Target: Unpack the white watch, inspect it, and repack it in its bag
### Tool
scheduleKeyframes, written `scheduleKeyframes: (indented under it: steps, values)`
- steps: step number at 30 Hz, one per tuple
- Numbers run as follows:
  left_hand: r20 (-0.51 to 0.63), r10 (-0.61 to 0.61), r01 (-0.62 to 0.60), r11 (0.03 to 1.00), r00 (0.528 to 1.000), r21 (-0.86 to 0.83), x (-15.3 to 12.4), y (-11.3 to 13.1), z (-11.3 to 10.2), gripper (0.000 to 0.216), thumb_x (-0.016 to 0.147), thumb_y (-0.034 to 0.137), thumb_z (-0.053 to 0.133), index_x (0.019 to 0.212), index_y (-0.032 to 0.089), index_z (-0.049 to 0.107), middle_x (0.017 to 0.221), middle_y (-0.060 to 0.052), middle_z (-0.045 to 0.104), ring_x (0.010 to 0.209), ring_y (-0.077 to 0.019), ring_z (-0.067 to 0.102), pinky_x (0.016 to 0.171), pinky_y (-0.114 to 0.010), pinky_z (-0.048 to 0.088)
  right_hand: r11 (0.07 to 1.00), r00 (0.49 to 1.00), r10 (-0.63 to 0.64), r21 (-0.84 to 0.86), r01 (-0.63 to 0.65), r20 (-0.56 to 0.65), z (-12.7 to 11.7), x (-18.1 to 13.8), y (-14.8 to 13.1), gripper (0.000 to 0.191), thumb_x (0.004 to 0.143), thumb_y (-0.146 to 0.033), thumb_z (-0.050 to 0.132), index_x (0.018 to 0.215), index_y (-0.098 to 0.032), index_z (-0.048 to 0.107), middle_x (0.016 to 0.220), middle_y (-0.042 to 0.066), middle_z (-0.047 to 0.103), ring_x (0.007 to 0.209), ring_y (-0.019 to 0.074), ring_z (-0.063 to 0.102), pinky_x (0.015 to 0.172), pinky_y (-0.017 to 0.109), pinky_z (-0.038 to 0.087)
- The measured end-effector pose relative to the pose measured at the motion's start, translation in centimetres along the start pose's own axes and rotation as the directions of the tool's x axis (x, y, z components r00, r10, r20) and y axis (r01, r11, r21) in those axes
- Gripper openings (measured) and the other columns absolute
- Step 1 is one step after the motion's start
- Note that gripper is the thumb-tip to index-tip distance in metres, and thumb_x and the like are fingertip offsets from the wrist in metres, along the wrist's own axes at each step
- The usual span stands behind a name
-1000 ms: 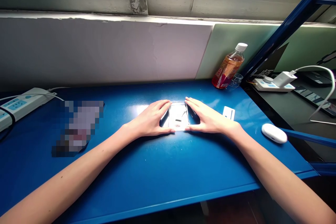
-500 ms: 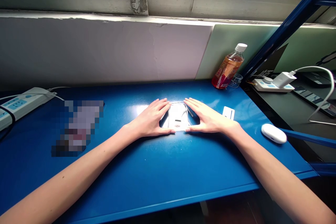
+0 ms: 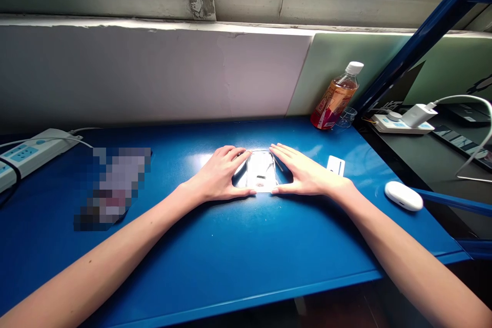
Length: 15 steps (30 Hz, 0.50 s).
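On the blue table lies a small, bright, clear-and-white flat object [image 3: 261,173], washed out by glare, so its kind cannot be made out. My left hand [image 3: 223,174] rests along its left side, thumb at the near left corner and fingertips at the far left one. Along the right side is my right hand [image 3: 303,169], placed in mirror fashion. Both hands are open, thumbs stretched away from the fingers, and the fingertips are at or very near the object's corners. A small white card-like piece [image 3: 335,165] sits just beyond my right wrist.
A bottle of reddish drink [image 3: 334,97] stands by the wall beside a clear cup [image 3: 346,118]. A rounded white case [image 3: 403,196] lies near the right edge. Power strips [image 3: 36,151] sit at left and beyond the blue frame [image 3: 415,46]. A pixelated item [image 3: 119,184] lies at left.
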State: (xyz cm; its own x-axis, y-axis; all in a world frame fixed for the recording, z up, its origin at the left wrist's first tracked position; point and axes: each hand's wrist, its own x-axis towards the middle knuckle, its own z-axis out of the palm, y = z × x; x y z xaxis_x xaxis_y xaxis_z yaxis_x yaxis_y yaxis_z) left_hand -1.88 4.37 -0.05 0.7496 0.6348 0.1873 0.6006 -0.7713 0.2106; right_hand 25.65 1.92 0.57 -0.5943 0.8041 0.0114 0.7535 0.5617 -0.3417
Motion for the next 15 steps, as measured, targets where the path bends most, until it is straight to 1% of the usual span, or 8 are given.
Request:
scheduleKeyframes:
  steps: [4, 8, 12, 15]
  values:
    - [-0.013, -0.003, 0.003, 1.000, 1.000, 0.009, 0.00, 0.06, 0.03, 0.099, 0.077, 0.080, 0.059, 0.146, 0.010, 0.048, 0.141, -0.024, 0.054, 0.124, -0.0403, 0.050, 0.107, -0.056, 0.039, 1.000, 1.000, -0.005, -0.007, 0.005, -0.006, 0.10, -0.03, 0.05, 0.110, 0.076, -0.072, 0.067, 0.156, -0.004, 0.031, 0.159, 0.028, 0.033, 0.149, 0.0417, 0.029, 0.119, 0.059, 0.032]
    - [-0.025, -0.013, 0.013, 1.000, 1.000, 0.012, -0.03, 0.03, 0.11, 0.102, 0.076, 0.080, 0.060, 0.146, 0.008, 0.047, 0.141, -0.025, 0.054, 0.124, -0.0412, 0.050, 0.107, -0.057, 0.039, 1.000, 1.000, -0.005, 0.000, 0.005, -0.009, 0.04, -0.02, 0.04, 0.109, 0.076, -0.071, 0.068, 0.156, -0.005, 0.031, 0.159, 0.027, 0.033, 0.149, 0.0422, 0.029, 0.119, 0.060, 0.033]
    - [-0.056, -0.001, 0.001, 1.000, 0.998, 0.008, -0.03, -0.08, 0.29, 0.100, 0.074, 0.079, 0.063, 0.144, 0.009, 0.050, 0.150, -0.025, 0.046, 0.137, -0.0447, 0.041, 0.114, -0.059, 0.033, 1.000, 1.000, -0.010, -0.018, 0.010, 0.001, -0.02, 0.03, -0.02, 0.109, 0.078, -0.072, 0.066, 0.155, -0.003, 0.031, 0.160, 0.028, 0.032, 0.150, 0.0414, 0.029, 0.119, 0.060, 0.033]
    - [-0.026, 0.026, -0.027, 0.999, 0.999, -0.025, -0.03, -0.19, 0.37, 0.101, 0.077, 0.076, 0.063, 0.148, 0.007, 0.044, 0.152, -0.025, 0.044, 0.143, -0.0425, 0.037, 0.117, -0.058, 0.030, 1.000, 1.000, -0.014, -0.027, 0.014, -0.003, 0.01, 0.07, -0.03, 0.108, 0.078, -0.072, 0.066, 0.155, -0.003, 0.032, 0.159, 0.028, 0.033, 0.149, 0.0409, 0.030, 0.119, 0.059, 0.033]
